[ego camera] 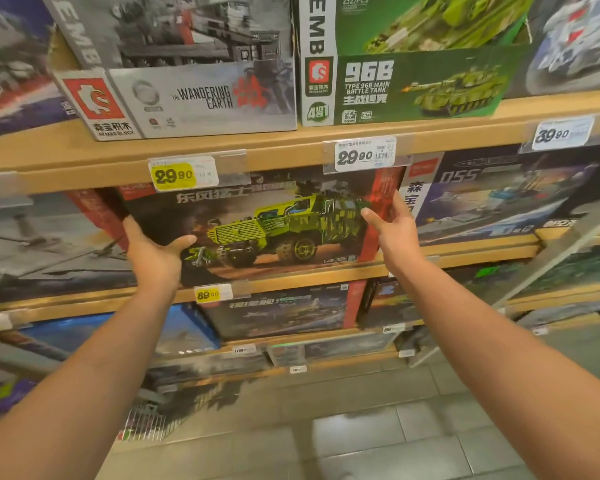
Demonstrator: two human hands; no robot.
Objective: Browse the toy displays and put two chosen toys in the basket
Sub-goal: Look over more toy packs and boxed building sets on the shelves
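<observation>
A toy shop: wooden shelves [291, 143] of boxed building sets [201, 98] with price tags [364, 155].

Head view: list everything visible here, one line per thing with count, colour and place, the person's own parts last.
Green armoured-truck toy box: one, dark with red sides, middle shelf, held at both ends.
Grey Wandering Earth box: one, grey and white, top shelf left.
Green 96B battle tank box: one, green, top shelf centre.
Dark blue 055 warship box: one, middle shelf, right of the truck box.
Wooden shelves: several tiers, tan.
Price tags: yellow 29.90, white 29.90, white 39.90, yellow 89.00.
Tiled floor: grey, bottom.
Left hand: grips the truck box's left edge.
Right hand: grips its right edge.
</observation>
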